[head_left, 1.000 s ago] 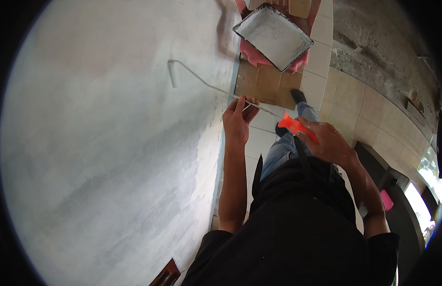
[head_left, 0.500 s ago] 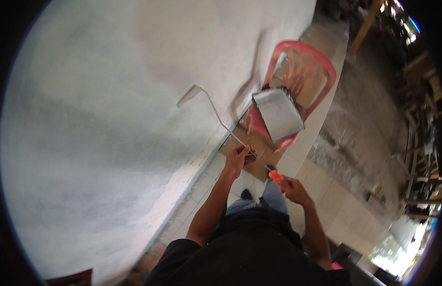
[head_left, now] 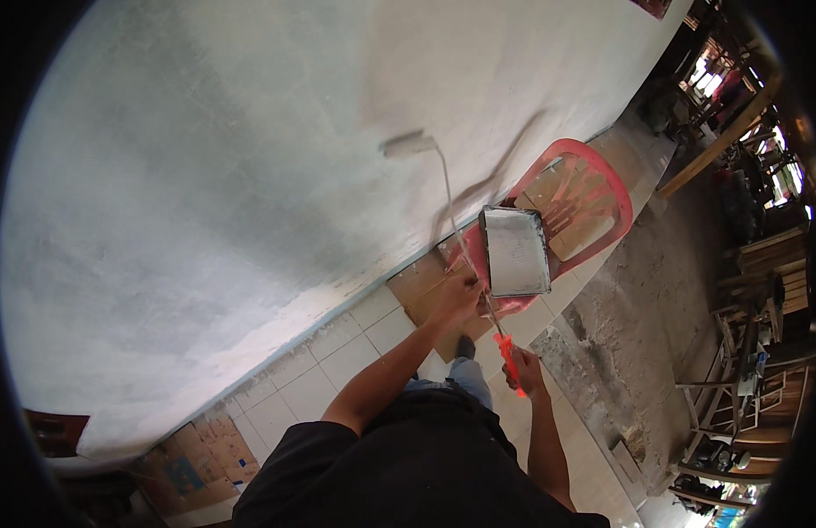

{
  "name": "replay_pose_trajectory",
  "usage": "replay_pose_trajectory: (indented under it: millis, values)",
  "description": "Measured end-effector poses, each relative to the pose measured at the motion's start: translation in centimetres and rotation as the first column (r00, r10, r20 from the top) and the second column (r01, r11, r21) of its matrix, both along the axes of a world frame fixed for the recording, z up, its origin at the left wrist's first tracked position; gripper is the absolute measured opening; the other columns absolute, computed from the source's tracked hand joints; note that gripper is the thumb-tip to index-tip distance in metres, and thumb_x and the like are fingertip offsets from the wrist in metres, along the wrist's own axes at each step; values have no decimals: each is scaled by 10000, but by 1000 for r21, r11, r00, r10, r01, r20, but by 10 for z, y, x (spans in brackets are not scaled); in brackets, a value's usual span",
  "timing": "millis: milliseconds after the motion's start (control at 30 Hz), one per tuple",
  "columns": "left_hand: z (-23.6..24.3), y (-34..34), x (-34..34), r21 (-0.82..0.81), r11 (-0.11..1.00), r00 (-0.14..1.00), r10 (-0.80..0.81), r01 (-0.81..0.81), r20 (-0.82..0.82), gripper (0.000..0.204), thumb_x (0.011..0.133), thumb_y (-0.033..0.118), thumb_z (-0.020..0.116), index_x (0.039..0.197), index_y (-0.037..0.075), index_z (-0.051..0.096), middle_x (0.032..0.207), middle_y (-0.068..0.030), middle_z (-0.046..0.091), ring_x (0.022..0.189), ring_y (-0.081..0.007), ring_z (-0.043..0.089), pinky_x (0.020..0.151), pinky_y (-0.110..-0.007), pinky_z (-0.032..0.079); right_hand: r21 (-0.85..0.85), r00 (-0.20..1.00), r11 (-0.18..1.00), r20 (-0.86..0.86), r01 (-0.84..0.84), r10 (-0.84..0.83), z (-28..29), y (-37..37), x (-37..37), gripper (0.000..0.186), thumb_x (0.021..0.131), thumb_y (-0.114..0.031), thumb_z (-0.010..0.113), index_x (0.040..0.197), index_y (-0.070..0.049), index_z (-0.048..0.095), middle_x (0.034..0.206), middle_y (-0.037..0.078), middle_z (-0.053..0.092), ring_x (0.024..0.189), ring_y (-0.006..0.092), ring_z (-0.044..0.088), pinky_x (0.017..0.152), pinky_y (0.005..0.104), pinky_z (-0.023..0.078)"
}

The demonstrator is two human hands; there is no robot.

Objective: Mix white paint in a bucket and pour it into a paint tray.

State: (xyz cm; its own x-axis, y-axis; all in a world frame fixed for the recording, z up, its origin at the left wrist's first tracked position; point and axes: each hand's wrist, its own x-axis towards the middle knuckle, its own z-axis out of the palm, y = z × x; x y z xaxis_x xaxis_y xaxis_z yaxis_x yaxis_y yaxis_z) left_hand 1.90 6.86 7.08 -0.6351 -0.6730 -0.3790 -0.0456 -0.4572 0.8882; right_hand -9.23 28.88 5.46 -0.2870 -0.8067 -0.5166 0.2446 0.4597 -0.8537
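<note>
A paint roller (head_left: pixel 408 143) on a long bent metal rod is raised in front of the wall. My left hand (head_left: pixel 461 297) is closed around the lower part of the rod. My right hand (head_left: pixel 526 373) grips an orange-red handle (head_left: pixel 507 355); a thin metal shaft runs from it up toward my left hand. The rod and handle are roughly in line, but I cannot tell whether they are joined. Just beyond my hands, a dark-rimmed paint tray (head_left: pixel 519 253) with a whitish inside rests on a red plastic chair (head_left: pixel 615 189).
On the left stands a large pale wall (head_left: pixel 223 194) with grey-blue patches. Brown sheets (head_left: pixel 417 286) lie on the light floor tiles (head_left: pixel 307 392) beside it. To the right are a rough concrete floor (head_left: pixel 636 290) and wooden frames with clutter. More brown board (head_left: pixel 192 453) lies at the lower left.
My hands have brought the rod and the orange-red handle closer, nearly into line. The roller head has swung up and right in view. The whole view has turned and shifted.
</note>
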Motion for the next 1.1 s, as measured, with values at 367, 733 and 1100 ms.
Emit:
replay_pose_trajectory:
  millis: [367, 733, 1100]
  values:
    - [-29, -18, -22, 55, 996, 998, 67, -67, -2, 201, 923, 152, 508, 944, -37, 574, 858, -106, 637, 713, -185, 650, 690, -315, 568, 32, 999, 999, -33, -36, 37, -25, -26, -25, 350, 951, -367, 466, 895, -39, 577, 521, 8, 470, 367, 72, 405, 339, 230, 316]
    - [-79, -8, -37, 158, 982, 980, 77, -107, 185, 208, 916, 106, 502, 995, -79, 553, 906, -154, 634, 773, -228, 668, 679, -327, 587, 214, 989, 973, -101, -86, 109, -53, -19, -47, 395, 922, -445, 485, 818, -72, 565, 519, -7, 470, 369, 64, 404, 338, 233, 320]
    - [16, -9, -40, 25, 992, 992, 122, -121, -27, 208, 916, 124, 518, 978, -71, 558, 887, -133, 649, 758, -183, 660, 691, -292, 565, 90, 966, 986, -210, -138, 154, 6, -28, -76, 350, 947, -372, 483, 793, -64, 545, 525, -27, 446, 443, 47, 408, 406, 216, 322]
